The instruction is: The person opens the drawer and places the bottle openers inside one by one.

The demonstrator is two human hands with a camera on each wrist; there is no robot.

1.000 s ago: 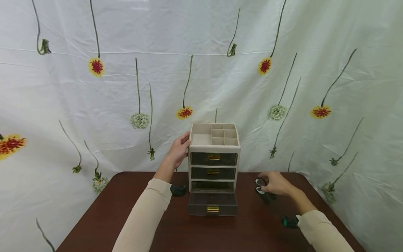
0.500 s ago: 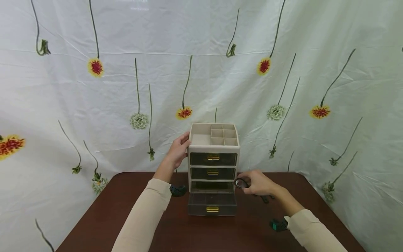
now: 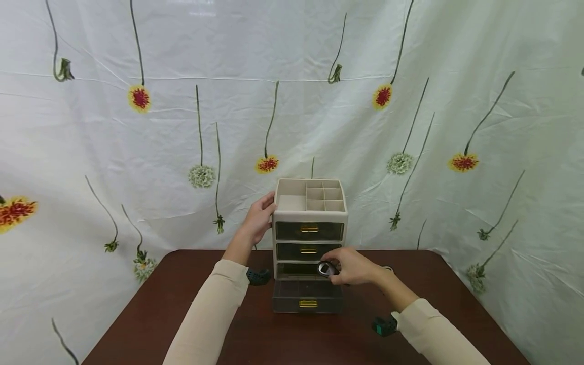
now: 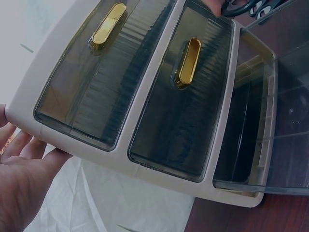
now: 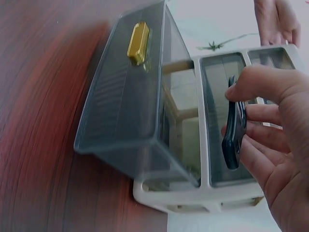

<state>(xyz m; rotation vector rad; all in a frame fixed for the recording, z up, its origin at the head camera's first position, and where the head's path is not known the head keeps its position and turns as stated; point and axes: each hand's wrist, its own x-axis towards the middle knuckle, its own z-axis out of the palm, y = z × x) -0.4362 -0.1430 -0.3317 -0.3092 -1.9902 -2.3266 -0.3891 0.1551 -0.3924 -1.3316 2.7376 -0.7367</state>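
Observation:
A cream desktop drawer organizer [image 3: 311, 216] stands on the table, its bottom smoky drawer [image 3: 292, 303] pulled out. My left hand [image 3: 258, 219] rests against the organizer's upper left side, fingertips on the wall in the left wrist view. With thumb and fingers, my right hand [image 3: 357, 267] pinches a small dark flat thing [image 5: 232, 137]. A rounded loop with a pale middle shows on it in the head view; its exact kind is unclear. This hand is above the open drawer's right part, in front of the middle drawer [image 5: 218, 121].
Gold handles [image 3: 308, 303] stick out from the drawer fronts. Divided compartments [image 3: 325, 195] top the organizer. The dark reddish table [image 3: 205, 324] extends around it. A white flower-patterned cloth [image 3: 114, 152] hangs behind.
My right hand has moved left from the table's right side to the open drawer, bringing the dark thing with it. The left hand stays on the organizer's side.

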